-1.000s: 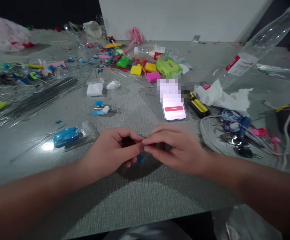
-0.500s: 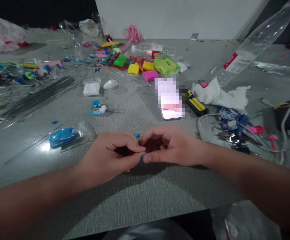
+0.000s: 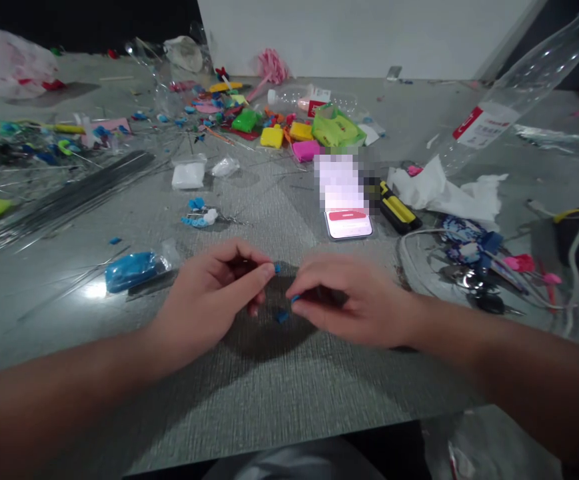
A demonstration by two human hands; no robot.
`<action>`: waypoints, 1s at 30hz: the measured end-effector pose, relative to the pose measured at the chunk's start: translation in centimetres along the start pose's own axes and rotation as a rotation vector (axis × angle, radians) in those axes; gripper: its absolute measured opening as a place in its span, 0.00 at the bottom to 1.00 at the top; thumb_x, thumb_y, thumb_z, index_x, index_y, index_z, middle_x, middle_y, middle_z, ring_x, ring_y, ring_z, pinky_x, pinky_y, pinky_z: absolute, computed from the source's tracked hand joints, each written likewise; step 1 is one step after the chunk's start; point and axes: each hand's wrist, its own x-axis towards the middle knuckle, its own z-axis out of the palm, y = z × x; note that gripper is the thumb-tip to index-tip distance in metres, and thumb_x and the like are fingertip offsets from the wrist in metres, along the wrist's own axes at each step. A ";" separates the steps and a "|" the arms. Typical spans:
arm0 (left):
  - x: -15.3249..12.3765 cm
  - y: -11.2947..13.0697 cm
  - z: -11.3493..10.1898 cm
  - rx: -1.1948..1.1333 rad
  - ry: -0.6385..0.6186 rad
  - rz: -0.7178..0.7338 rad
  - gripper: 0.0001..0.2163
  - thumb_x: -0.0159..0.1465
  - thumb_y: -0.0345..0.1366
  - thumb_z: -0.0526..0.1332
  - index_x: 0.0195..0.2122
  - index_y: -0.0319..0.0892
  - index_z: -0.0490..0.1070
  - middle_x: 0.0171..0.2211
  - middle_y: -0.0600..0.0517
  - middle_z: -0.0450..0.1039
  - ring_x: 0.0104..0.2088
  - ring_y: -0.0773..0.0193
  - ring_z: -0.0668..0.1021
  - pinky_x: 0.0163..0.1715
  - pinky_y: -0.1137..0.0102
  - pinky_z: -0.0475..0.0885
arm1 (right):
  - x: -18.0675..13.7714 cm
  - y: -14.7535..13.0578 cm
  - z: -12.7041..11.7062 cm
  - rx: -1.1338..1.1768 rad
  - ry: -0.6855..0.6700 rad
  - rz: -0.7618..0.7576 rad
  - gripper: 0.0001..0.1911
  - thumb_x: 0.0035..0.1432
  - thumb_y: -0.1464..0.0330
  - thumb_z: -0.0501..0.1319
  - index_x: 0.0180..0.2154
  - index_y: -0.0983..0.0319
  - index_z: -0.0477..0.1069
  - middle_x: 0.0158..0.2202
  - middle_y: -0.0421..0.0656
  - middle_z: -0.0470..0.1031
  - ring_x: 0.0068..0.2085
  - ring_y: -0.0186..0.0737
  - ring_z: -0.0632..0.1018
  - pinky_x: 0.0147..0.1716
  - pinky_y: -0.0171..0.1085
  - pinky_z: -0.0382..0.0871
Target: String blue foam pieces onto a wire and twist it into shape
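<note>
My left hand [image 3: 214,287] is closed in a pinch, thumb and forefinger together at a small blue piece of clay [image 3: 278,268]. Opposite it, my right hand [image 3: 352,297] pinches another bit of blue clay [image 3: 296,299], mostly covered by the fingers. Between and below the hands lies a third blue piece [image 3: 282,317] on the grey tabletop [image 3: 289,393]. Left of my left hand is a larger blue clay block [image 3: 132,270] in clear wrapping. Beyond it rests a small cluster of blue and white clay shapes on wires [image 3: 202,217].
A lit phone [image 3: 346,200] lies beyond my hands, with a yellow-black cutter [image 3: 396,208] beside it. Bundled wires [image 3: 79,187] spread at left. Coloured clay packets [image 3: 272,137] are at the back. A large plastic bottle [image 3: 486,123], crumpled tissue [image 3: 469,197] and keys [image 3: 486,303] are at right.
My hands have separated; earlier their fingertips met around a blue piece. The left fingertips moved up to the farther blue piece. A blue piece now shows on the table between them.
</note>
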 end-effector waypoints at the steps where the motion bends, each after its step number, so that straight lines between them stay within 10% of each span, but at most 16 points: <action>1: 0.0 0.0 0.0 -0.006 0.026 -0.002 0.05 0.66 0.37 0.66 0.37 0.43 0.73 0.21 0.59 0.73 0.19 0.73 0.73 0.17 0.80 0.68 | 0.0 0.0 0.0 -0.043 -0.040 -0.058 0.07 0.67 0.66 0.62 0.43 0.63 0.75 0.37 0.45 0.77 0.38 0.37 0.76 0.40 0.37 0.71; 18: 0.4 -1.0 -0.3 -0.118 0.033 0.011 0.06 0.65 0.39 0.68 0.37 0.45 0.73 0.24 0.58 0.71 0.22 0.70 0.73 0.22 0.75 0.69 | 0.0 0.9 0.1 -0.211 -0.268 -0.253 0.13 0.67 0.63 0.62 0.40 0.67 0.79 0.45 0.52 0.79 0.47 0.45 0.75 0.52 0.46 0.71; 24: 0.2 -1.1 -0.5 -0.096 0.048 0.024 0.04 0.67 0.38 0.66 0.39 0.45 0.73 0.25 0.57 0.72 0.23 0.71 0.73 0.22 0.77 0.68 | 0.4 0.8 -0.6 0.041 -0.068 -0.167 0.08 0.63 0.68 0.67 0.43 0.64 0.78 0.46 0.50 0.79 0.44 0.39 0.78 0.43 0.40 0.75; 30: -0.3 -0.9 0.2 -0.192 -0.023 0.154 0.13 0.64 0.31 0.68 0.48 0.46 0.72 0.45 0.53 0.74 0.44 0.66 0.79 0.45 0.73 0.76 | 0.2 0.1 -1.2 0.393 0.178 0.099 0.13 0.62 0.69 0.67 0.49 0.60 0.78 0.55 0.49 0.72 0.48 0.38 0.78 0.28 0.28 0.72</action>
